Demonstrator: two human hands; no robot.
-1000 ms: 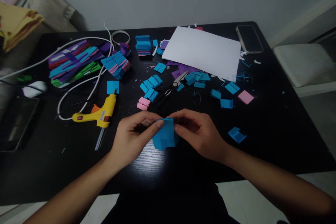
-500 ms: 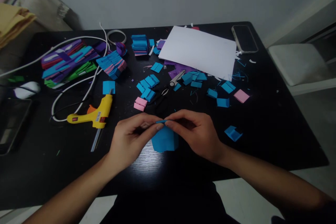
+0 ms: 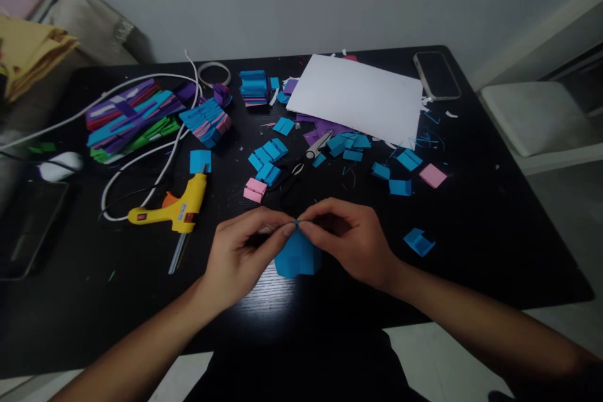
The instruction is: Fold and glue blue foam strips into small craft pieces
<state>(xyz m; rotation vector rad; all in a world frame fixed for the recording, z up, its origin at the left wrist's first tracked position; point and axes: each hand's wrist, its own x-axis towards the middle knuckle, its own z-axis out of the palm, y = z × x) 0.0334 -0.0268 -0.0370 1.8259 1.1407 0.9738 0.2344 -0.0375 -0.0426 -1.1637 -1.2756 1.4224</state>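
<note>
Both of my hands pinch the top edge of a small blue paper piece (image 3: 298, 257) just above the front of the black table (image 3: 494, 245). My left hand (image 3: 245, 254) grips it from the left with thumb and forefinger closed. From the right, my right hand (image 3: 351, 242) does the same, and the fingertips of both nearly touch. The paper hangs folded below the fingers. A yellow glue gun (image 3: 172, 210) lies left of my left hand. Scissors (image 3: 308, 157) lie just beyond my hands.
Several folded blue and pink paper pieces (image 3: 268, 160) are scattered mid-table. A white sheet (image 3: 358, 97), a phone (image 3: 436, 75), stacks of coloured strips (image 3: 134, 116), a white cable (image 3: 155, 163) and a tablet (image 3: 28, 226) lie around. A white seat (image 3: 537, 116) stands to the right.
The upper part of the blue paper has been folded down, so less of it shows above my fingers. My fingertips have drawn closer together at its top edge.
</note>
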